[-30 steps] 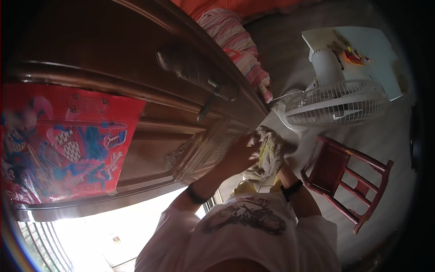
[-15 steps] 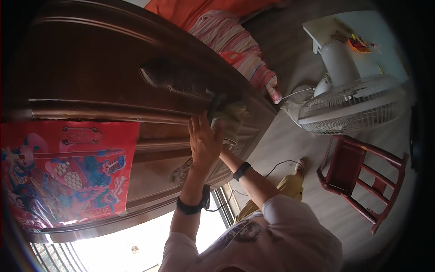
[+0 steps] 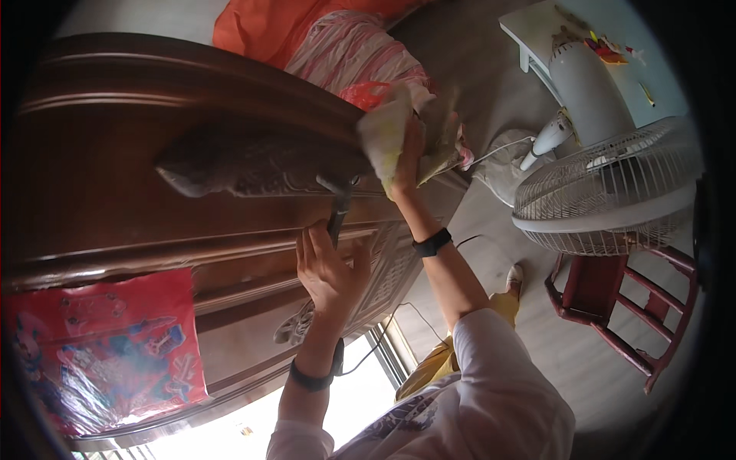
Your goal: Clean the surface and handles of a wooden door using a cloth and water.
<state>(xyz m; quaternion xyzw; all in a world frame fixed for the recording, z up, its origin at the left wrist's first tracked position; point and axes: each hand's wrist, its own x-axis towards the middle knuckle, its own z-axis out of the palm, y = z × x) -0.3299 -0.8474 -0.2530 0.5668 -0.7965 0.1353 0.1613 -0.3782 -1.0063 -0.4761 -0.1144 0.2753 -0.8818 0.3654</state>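
Note:
A dark door handle [image 3: 340,207] stands out from a brown carved wooden door [image 3: 115,153]. My left hand [image 3: 328,272] is at the handle's lower end, its fingers curled against it and the thumb held apart. Farther up and to the right, my right hand [image 3: 410,157] grips a pale greenish cloth [image 3: 386,134]. The cloth is blurred and hangs over both sides of the hand. Part of my right fingers is hidden by it. Behind the handle, a dark carved relief [image 3: 253,165] runs across the door.
A red picture poster [image 3: 115,345] is stuck on the door at left. To the right stand a white fan [image 3: 606,188], a dark red wooden chair [image 3: 621,307] and a pale table [image 3: 652,69]. Striped fabric [image 3: 353,50] lies beyond the door. A thin cable trails near my foot.
My right hand has moved up and right with the cloth, away from the handle. My left hand has come lower, leaving the handle in sight. The view has shifted.

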